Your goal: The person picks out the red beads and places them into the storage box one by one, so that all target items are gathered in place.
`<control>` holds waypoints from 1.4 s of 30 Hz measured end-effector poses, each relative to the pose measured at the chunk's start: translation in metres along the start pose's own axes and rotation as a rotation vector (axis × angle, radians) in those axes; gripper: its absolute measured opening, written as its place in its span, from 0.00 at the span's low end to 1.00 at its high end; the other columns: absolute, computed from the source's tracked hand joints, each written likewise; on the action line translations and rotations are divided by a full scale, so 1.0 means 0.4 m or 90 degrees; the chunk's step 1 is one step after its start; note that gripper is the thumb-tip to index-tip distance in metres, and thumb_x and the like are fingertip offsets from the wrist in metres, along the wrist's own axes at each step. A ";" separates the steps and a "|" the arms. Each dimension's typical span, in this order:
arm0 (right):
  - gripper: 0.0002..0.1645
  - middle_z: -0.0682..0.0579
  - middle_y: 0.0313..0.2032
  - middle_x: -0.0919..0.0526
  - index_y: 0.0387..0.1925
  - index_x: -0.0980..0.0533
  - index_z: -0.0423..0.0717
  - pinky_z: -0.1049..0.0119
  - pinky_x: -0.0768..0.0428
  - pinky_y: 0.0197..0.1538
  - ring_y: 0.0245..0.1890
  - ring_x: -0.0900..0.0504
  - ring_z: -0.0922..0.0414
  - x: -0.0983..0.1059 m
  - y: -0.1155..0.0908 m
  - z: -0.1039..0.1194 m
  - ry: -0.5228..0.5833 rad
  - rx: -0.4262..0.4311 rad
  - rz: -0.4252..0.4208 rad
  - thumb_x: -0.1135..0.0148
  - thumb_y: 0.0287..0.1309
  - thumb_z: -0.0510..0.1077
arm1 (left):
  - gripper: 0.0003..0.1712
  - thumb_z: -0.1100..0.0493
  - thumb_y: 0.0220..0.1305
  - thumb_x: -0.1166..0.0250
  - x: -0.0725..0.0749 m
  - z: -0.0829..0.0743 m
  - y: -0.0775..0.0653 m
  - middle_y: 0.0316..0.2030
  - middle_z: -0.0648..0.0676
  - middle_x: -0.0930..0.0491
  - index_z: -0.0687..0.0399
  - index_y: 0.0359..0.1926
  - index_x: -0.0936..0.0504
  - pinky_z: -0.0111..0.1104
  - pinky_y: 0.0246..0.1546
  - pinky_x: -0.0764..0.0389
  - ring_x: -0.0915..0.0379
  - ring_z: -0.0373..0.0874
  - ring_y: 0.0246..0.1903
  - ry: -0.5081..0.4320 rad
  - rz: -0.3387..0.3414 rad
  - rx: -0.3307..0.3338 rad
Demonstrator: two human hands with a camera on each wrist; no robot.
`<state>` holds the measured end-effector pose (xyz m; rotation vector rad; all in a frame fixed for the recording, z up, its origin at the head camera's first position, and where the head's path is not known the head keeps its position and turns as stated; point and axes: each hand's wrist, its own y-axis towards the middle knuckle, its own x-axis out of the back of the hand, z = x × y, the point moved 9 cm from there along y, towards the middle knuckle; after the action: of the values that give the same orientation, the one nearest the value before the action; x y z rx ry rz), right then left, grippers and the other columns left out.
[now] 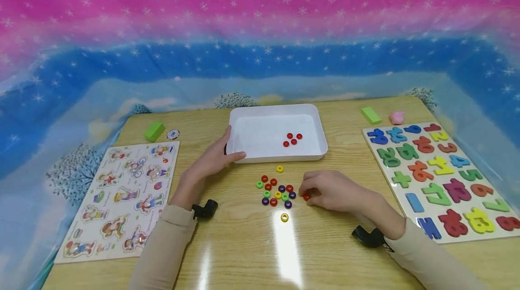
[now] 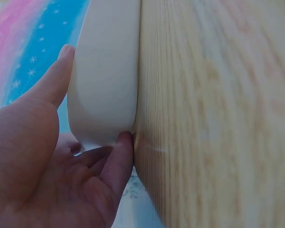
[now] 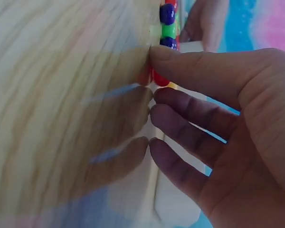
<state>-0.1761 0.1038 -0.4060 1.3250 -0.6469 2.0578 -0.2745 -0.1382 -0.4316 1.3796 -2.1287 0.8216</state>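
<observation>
A shallow white tray (image 1: 280, 158) lies at the back middle of the table. My left hand (image 1: 214, 157) grips its near left corner; in the left wrist view the thumb lies at the rim of the tray (image 2: 104, 71) and a fingertip touches low on its wall. Several small red ring beads (image 1: 294, 141) lie inside the tray, toward the right. In front of it is a loose group of red, green, yellow and purple beads (image 1: 278, 195). Right of this group, my right hand (image 1: 335, 191) pinches a red bead (image 3: 160, 79) between thumb and index finger, at the tabletop.
On the left lies a picture puzzle board (image 1: 118, 200), with a green block (image 1: 154, 131) and a chip (image 1: 173, 134) behind it. A number puzzle board (image 1: 443, 181) lies on the right; behind it are another green block (image 1: 371, 115) and a pink toy (image 1: 396, 117).
</observation>
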 end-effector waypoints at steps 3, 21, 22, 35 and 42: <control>0.09 0.70 0.33 0.25 0.35 0.19 0.66 0.72 0.28 0.38 0.32 0.30 0.68 -0.003 0.006 -0.002 0.005 -0.007 0.005 0.33 0.51 0.48 | 0.58 0.27 0.52 0.44 0.001 0.005 -0.002 0.73 0.47 0.66 0.31 0.70 0.74 0.47 0.70 0.49 0.65 0.46 0.73 0.001 0.001 0.001; 0.11 0.59 0.35 0.20 0.39 0.17 0.51 0.65 0.26 0.38 0.34 0.26 0.60 0.162 0.136 -0.092 0.099 -0.052 -0.109 0.35 0.52 0.39 | 0.58 0.28 0.52 0.43 0.007 0.014 -0.007 0.73 0.48 0.65 0.30 0.70 0.74 0.48 0.69 0.48 0.64 0.47 0.73 -0.011 -0.001 0.011; 0.11 0.57 0.35 0.20 0.40 0.17 0.50 0.65 0.26 0.38 0.34 0.26 0.59 0.164 0.147 -0.109 0.110 -0.066 -0.112 0.35 0.52 0.39 | 0.59 0.27 0.51 0.44 0.007 0.014 -0.007 0.73 0.48 0.65 0.30 0.70 0.74 0.48 0.69 0.48 0.64 0.47 0.73 -0.011 -0.001 0.010; 0.07 0.51 0.37 0.18 0.34 0.17 0.47 0.60 0.23 0.44 0.38 0.23 0.55 0.096 0.252 -0.191 0.121 -0.115 -0.082 0.37 0.52 0.37 | 0.57 0.31 0.55 0.42 -0.005 -0.001 -0.004 0.73 0.47 0.66 0.30 0.70 0.73 0.47 0.70 0.49 0.65 0.46 0.73 -0.016 0.003 0.006; 0.08 0.50 0.39 0.18 0.35 0.17 0.48 0.60 0.25 0.45 0.40 0.24 0.54 0.118 0.247 -0.187 0.126 -0.123 -0.096 0.39 0.53 0.37 | 0.59 0.25 0.50 0.44 0.001 -0.001 -0.002 0.73 0.47 0.65 0.29 0.70 0.73 0.47 0.70 0.48 0.64 0.46 0.73 -0.011 0.000 -0.003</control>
<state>-0.3083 0.0955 -0.3990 1.0151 -0.6199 1.9210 -0.2739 -0.1385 -0.4308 1.3900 -2.1426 0.8075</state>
